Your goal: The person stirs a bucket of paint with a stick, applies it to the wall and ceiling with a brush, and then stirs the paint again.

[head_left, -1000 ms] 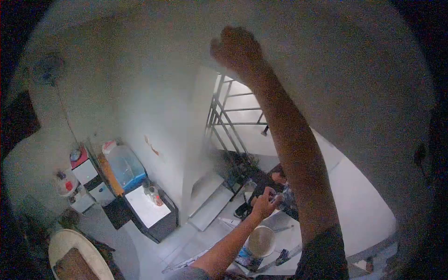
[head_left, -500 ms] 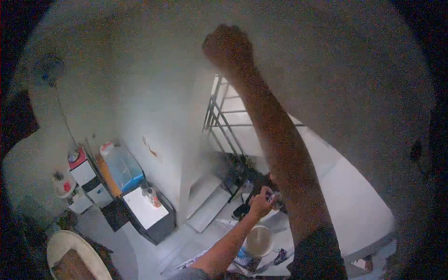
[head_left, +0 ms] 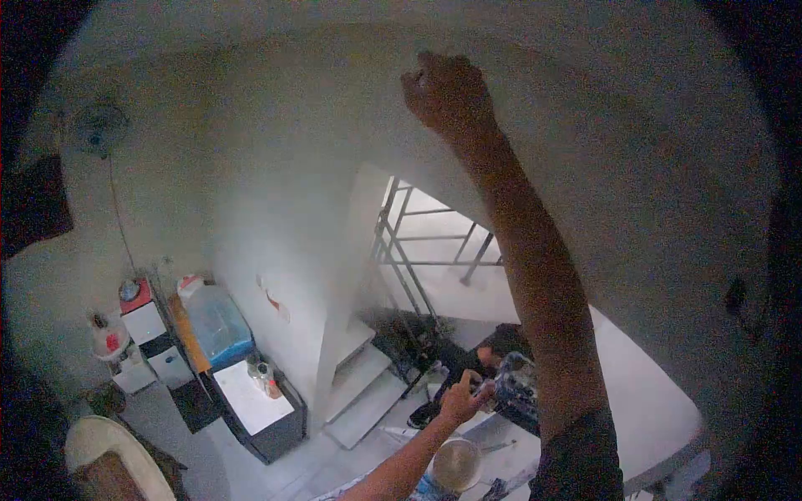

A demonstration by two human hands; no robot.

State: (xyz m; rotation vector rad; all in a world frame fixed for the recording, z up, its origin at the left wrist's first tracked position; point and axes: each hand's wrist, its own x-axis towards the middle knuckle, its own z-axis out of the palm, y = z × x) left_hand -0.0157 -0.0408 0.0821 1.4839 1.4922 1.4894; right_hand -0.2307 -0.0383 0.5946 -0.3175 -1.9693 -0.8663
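My right hand (head_left: pixel 451 96) is raised high in front of the wall, fingers curled in a pinch. Whatever it may hold is too small and dark to make out. Lower down, my left hand (head_left: pixel 462 399) is closed above the white table, finger and thumb bent around something small that I cannot make out. Just right of it is a shiny, clear-plastic-like bundle (head_left: pixel 518 386), partly hidden by my right forearm. Below my left hand stands a round tub (head_left: pixel 457 464) with a pale tan top or contents.
Beyond the table a person (head_left: pixel 501 341) in dark clothing is partly visible. White steps (head_left: pixel 361 392) and a metal railing (head_left: pixel 409 259) rise behind. To the left are a dark cabinet with a white top (head_left: pixel 251 401), a clear-and-blue bin (head_left: pixel 219 326) and a chair (head_left: pixel 109 434).
The view has tilted up, so the room sits lower. My right hand stays raised and appears slightly further right, its fingers less tightly bunched. The plastic-like bundle and the person now show more.
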